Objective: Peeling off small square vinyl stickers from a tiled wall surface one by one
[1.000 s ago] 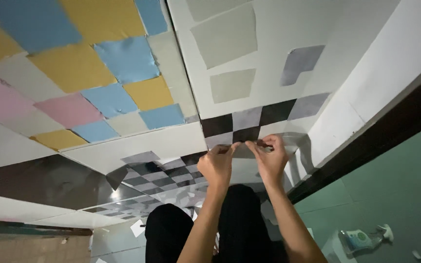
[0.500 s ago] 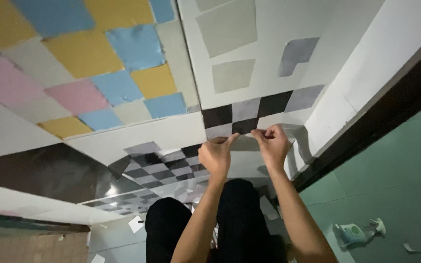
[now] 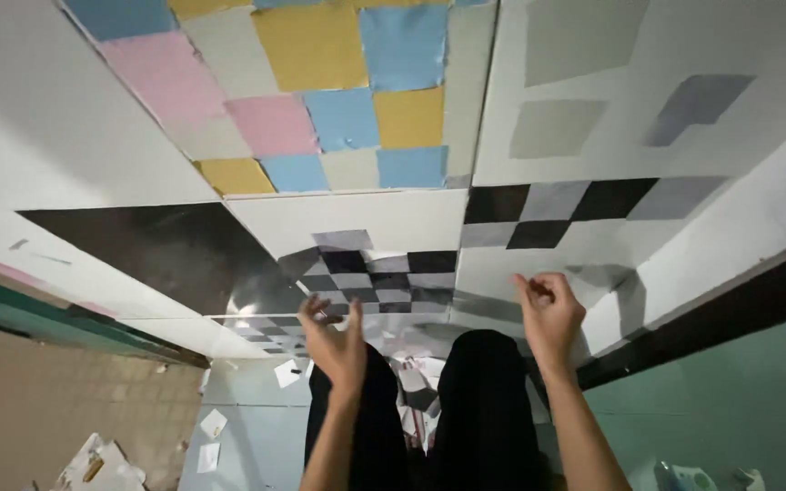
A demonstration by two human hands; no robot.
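Note:
My left hand [image 3: 337,341] hovers with fingers spread and nothing in it, just below a patch of small black and grey paper squares [image 3: 377,277] stuck on a white board [image 3: 384,216]. My right hand [image 3: 549,314] is raised with fingers loosely curled and holds nothing. It is next to a grey square [image 3: 604,275] on the neighbouring white board [image 3: 780,55]. Above it runs a row of black and grey squares [image 3: 575,207]. My legs in black trousers [image 3: 484,409] show between the arms.
Pink, blue, yellow and pale squares [image 3: 347,118] cover the far board. A large black sheet [image 3: 166,245] lies at the left. Paper scraps [image 3: 288,373] lie on the pale floor. At the right are a dark strip [image 3: 730,314], green floor [image 3: 739,391] and a white device [image 3: 684,477].
Both hands were together, pressing at a square on the checkered row. They have since drawn back and moved apart, the left one down and to the left. The view has shifted.

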